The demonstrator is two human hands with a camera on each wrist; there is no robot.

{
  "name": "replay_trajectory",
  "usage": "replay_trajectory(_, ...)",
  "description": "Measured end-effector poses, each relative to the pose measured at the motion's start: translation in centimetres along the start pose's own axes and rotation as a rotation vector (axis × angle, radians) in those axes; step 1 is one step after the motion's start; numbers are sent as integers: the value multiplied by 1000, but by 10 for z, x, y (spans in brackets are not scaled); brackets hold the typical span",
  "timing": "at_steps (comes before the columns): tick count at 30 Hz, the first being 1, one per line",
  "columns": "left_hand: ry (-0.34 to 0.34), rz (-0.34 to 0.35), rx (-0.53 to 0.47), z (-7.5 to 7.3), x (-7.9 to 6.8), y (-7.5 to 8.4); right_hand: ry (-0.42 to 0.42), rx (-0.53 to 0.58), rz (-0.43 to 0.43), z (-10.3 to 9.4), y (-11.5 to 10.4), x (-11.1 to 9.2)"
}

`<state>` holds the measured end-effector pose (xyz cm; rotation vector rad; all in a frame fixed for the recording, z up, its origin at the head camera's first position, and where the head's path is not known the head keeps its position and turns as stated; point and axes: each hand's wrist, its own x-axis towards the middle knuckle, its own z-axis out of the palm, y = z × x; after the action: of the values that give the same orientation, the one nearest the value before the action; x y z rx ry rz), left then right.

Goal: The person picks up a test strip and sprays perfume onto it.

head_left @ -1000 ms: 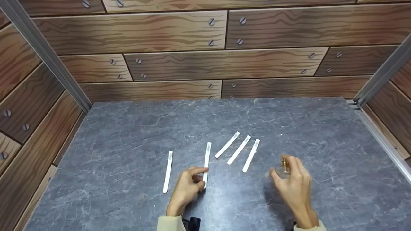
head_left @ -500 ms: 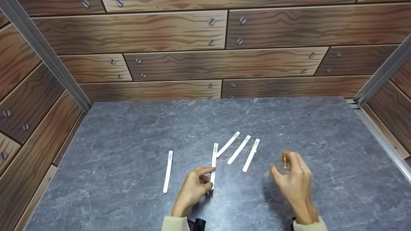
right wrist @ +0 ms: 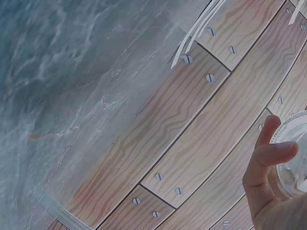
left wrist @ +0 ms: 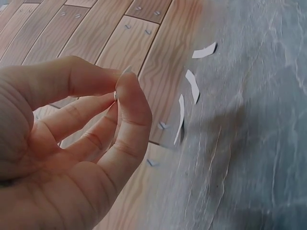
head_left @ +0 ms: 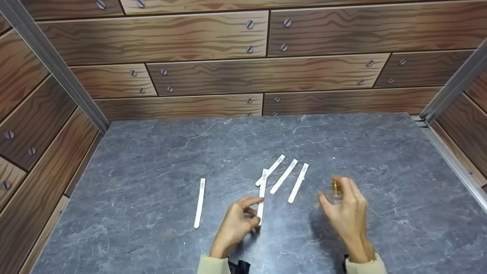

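In the head view my left hand (head_left: pixel 236 220) pinches the lower part of a white perfume test strip (head_left: pixel 263 186) with dark print at its top end. Seen from the left wrist, the strip (left wrist: pixel 125 71) shows edge-on between thumb and fingers. Its upper end overlaps the nearest of three similar strips (head_left: pixel 284 176) that lie slanted on the table. My right hand (head_left: pixel 348 213) holds a clear glass perfume bottle (head_left: pixel 336 187) with a gold-coloured neck, mostly covered by the fingers. In the right wrist view the bottle's ridged round base (right wrist: pixel 293 127) faces the camera.
Another white strip (head_left: pixel 199 203) lies alone to the left of my left hand. The grey marbled tabletop (head_left: pixel 171 152) is bounded by wood-patterned walls (head_left: pixel 205 76) at the back and sides, with metal posts (head_left: pixel 72 76) at the corners.
My left hand has moved right with its strip, whose top now crosses in front of the leftmost of the three strips. The right hand with the bottle has hardly moved.
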<state>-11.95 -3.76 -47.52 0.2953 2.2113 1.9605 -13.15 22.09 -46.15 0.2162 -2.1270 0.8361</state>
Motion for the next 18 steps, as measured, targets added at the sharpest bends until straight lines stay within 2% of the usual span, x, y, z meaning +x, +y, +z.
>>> replay_trajectory(9, -37, 7, 18, 9, 0, 4, -27, 25, -32, 8, 1, -6)
replay_trajectory(18, -76, 33, 83, 18, -1, 8, -40, 41, -44, 11, -2, -9)
